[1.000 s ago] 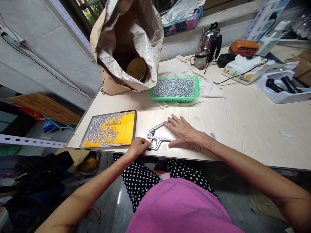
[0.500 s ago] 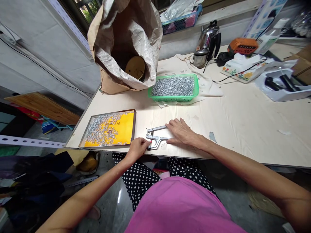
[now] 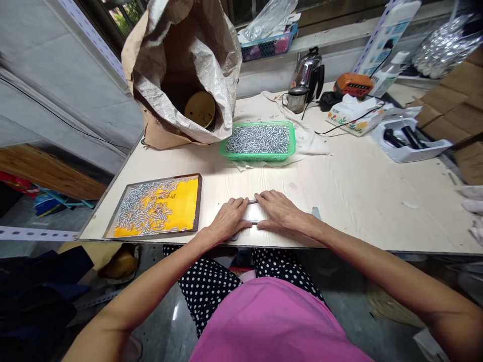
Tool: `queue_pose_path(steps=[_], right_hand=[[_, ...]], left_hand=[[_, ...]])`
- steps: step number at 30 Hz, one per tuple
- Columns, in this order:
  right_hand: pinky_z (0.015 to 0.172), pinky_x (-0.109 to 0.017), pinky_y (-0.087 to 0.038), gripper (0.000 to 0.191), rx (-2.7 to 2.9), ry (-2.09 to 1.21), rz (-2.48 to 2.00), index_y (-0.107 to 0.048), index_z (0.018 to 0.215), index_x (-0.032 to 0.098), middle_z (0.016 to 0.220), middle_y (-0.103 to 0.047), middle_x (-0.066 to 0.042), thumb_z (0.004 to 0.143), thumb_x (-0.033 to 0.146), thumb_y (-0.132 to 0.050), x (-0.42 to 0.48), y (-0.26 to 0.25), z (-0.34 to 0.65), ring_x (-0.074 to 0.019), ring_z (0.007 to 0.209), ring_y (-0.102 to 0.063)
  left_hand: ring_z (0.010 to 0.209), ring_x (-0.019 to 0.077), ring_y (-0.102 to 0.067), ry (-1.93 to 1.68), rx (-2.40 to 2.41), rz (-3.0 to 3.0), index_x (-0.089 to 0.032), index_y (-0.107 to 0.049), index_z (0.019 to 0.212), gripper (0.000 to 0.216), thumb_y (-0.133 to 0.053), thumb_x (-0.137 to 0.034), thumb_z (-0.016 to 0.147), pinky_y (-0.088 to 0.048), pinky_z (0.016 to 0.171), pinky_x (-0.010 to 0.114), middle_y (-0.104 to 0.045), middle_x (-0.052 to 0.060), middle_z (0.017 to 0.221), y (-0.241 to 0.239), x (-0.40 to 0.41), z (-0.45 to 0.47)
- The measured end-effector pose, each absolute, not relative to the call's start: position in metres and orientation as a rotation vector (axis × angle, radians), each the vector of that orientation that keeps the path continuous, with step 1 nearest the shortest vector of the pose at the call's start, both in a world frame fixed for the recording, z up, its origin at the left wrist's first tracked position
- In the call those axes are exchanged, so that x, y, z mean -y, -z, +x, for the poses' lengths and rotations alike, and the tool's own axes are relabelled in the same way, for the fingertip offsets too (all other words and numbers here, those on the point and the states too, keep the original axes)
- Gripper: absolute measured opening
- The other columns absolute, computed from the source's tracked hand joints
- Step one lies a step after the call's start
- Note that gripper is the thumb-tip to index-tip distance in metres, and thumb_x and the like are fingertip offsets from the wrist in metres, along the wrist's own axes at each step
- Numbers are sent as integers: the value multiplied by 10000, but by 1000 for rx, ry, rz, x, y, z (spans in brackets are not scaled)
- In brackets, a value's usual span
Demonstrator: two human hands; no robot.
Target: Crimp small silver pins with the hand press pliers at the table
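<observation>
Silver hand pliers [image 3: 251, 215] lie near the table's front edge, with two handles pointing right. My left hand [image 3: 228, 217] is wrapped over the head end and hides the jaws and spring. Curled round the far ends of the handles is my right hand [image 3: 278, 211]. Left of my hands is a shallow tray [image 3: 184, 201] with a yellow bottom, where many small metal pins [image 3: 141, 211] lie heaped at its left side. Beyond my hands a green basket [image 3: 260, 157] is full of similar silver pins [image 3: 260, 138].
A large paper-and-plastic sack [image 3: 181, 75] stands open at the back left. A metal kettle [image 3: 307, 70], a cup [image 3: 296, 99], an orange battery [image 3: 352, 85] and a white tray [image 3: 411, 146] with black items stand at the back right.
My left hand has gone from pinching at the jaw end to gripping over the pliers' head. My right hand still holds the handles. The camera view has shifted slightly.
</observation>
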State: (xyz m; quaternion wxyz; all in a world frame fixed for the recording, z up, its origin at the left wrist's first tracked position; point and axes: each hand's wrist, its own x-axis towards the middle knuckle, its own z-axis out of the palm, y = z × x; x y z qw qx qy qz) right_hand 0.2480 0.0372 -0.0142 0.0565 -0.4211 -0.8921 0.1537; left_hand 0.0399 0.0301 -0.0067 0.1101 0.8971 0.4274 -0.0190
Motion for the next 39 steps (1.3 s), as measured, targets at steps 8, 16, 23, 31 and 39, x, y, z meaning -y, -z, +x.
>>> queue_pose_path(steps=[8, 16, 23, 31, 39], right_hand=[[825, -352, -424, 356, 2672, -497, -1341, -651, 1053, 118, 1009, -594, -126, 812, 366, -733, -39, 8, 247, -262, 973, -511], [753, -297, -406, 117, 2606, -615, -1330, -670, 876, 144, 878, -610, -74, 903, 251, -632, -52, 14, 243, -201, 880, -533], [774, -301, -414, 164, 2612, -585, -1293, -664, 851, 160, 865, -613, -73, 943, 259, -572, -54, 20, 241, -200, 878, -534], [897, -395, -424, 503, 2567, -535, -1122, -586, 1243, 130, 1124, -584, -138, 870, 462, -645, -64, 28, 259, -265, 1029, -499], [883, -373, -395, 265, 2437, -559, -1236, -642, 1131, 158, 1059, -668, -109, 961, 299, -495, -81, 33, 263, -240, 1004, -542]], left_hand=[[1044, 273, -526, 193, -1230, 2651, -131, -517, 1278, 473, -643, -370, 889, -465, 875, 392, -601, 118, 1150, -4, -43, 52], [983, 246, -533, 96, -1344, 2540, -171, -662, 1093, 250, -613, -345, 920, -457, 788, 360, -643, 63, 1010, -1, -50, 52], [988, 242, -537, 100, -1377, 2529, -185, -674, 1058, 211, -584, -333, 938, -457, 770, 349, -650, 58, 976, -1, -51, 56], [1141, 273, -523, -48, -1503, 2530, -163, -503, 1298, 432, -610, -324, 912, -472, 946, 430, -591, 119, 1238, 6, -36, 55], [1448, 330, -292, -348, -1331, 2536, -178, -374, 1423, 568, -569, -400, 937, -286, 1148, 561, -412, 170, 1509, 36, 29, 68]])
